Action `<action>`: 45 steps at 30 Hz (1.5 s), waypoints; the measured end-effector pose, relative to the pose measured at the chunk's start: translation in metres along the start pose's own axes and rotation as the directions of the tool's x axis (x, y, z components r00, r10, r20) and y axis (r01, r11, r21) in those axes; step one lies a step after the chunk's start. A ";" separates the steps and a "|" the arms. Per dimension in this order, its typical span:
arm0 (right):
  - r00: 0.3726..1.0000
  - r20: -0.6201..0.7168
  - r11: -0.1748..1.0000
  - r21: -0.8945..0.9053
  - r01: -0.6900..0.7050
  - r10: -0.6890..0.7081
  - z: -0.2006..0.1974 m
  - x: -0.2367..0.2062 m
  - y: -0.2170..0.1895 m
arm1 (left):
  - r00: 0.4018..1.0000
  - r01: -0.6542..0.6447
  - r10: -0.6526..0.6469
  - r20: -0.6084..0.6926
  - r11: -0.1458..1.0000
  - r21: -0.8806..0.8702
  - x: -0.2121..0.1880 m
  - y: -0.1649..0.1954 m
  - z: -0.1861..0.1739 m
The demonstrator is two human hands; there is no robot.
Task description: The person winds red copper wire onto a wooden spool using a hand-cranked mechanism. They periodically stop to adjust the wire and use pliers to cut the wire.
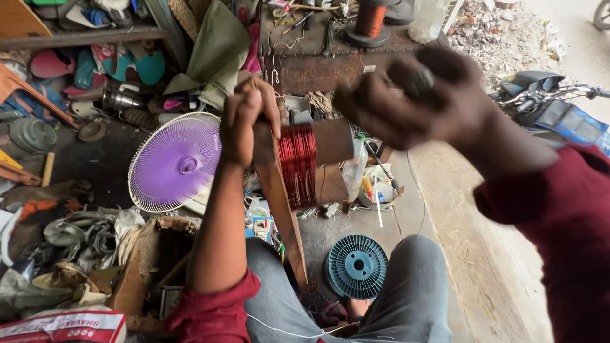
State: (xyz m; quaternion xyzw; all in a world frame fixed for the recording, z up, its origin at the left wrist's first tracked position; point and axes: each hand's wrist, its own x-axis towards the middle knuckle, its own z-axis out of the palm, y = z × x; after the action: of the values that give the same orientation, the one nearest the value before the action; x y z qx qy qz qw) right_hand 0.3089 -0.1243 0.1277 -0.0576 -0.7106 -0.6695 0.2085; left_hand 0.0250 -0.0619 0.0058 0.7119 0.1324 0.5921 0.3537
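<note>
A coil of red copper wire (pixel 297 165) is wound around a brown wooden former (pixel 332 145) fixed to a wooden stand (pixel 283 216) that slants down between my knees. My left hand (pixel 244 121) grips the top of the stand just left of the coil. My right hand (pixel 413 95), blurred with motion, is closed around a dark round handle (pixel 414 77) to the right of the former.
A purple fan with a white grille (pixel 175 163) lies on the floor at left. A blue plastic spool (pixel 357 267) sits by my foot. A copper wire reel (pixel 370 22) stands on the metal bench behind. Clutter fills the left; a motorbike (pixel 553 105) is parked at right.
</note>
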 end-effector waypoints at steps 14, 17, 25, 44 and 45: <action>0.742 0.667 0.388 0.667 -0.637 0.072 0.130 -0.113 -0.248 | 0.988 -0.133 0.110 0.107 0.964 0.229 -0.038 0.060 0.029; 0.609 0.793 0.135 0.607 -0.783 -0.033 0.075 -0.134 -0.324 | 0.992 -0.114 0.097 0.082 0.967 0.227 -0.041 0.065 0.023; 0.489 0.805 -0.602 0.215 -0.769 -0.337 -0.120 -0.083 -0.310 | 0.994 -0.093 0.078 0.075 0.971 0.218 -0.030 0.066 0.022; 0.626 0.773 0.465 0.520 -0.717 0.100 0.134 -0.130 -0.218 | 0.995 -0.087 0.075 0.073 0.978 0.191 -0.044 0.069 0.043; 0.587 0.808 0.385 0.525 -0.759 0.055 0.127 -0.137 -0.255 | 0.998 -0.030 0.021 0.060 0.988 0.153 -0.042 0.066 0.039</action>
State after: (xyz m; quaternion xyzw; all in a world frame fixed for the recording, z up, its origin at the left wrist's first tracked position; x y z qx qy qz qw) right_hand 0.3135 0.0025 -0.1620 -0.3794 -0.9155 -0.0796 0.1073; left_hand 0.0351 -0.1481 0.0160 0.7556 0.1582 0.5635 0.2941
